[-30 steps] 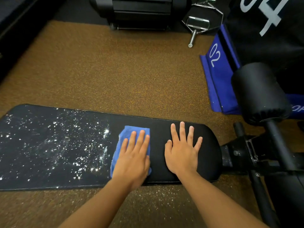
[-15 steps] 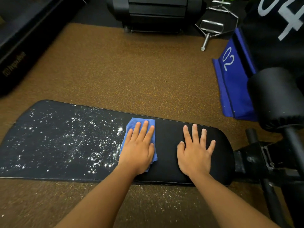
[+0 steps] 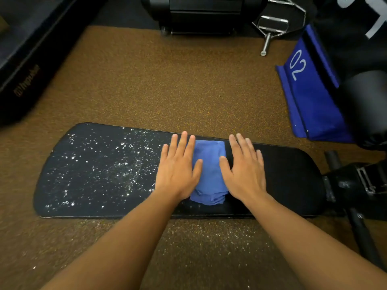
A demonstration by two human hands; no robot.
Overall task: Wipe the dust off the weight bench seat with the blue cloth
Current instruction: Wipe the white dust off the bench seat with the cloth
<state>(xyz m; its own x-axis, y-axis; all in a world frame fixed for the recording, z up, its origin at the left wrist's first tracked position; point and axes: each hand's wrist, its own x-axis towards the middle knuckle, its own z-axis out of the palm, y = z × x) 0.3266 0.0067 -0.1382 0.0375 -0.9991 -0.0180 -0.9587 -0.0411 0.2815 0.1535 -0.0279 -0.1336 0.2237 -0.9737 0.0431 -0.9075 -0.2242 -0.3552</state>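
Both hands, left (image 3: pixel 178 170) and right (image 3: pixel 244 170), lie flat, grip open, flanking the blue cloth (image 3: pixel 210 174)

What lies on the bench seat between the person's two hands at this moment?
In the head view, the bunched blue cloth lies between the left hand and right hand, both flat on the black padded bench seat, edges overlapping it.

Blue wedge pad (image 3: pixel 312 101) and metal handle (image 3: pixel 270 28) on floor.

Two hands (image 3: pixel 178 170), one blue cloth (image 3: pixel 209 174), one bench seat (image 3: pixel 94 174).
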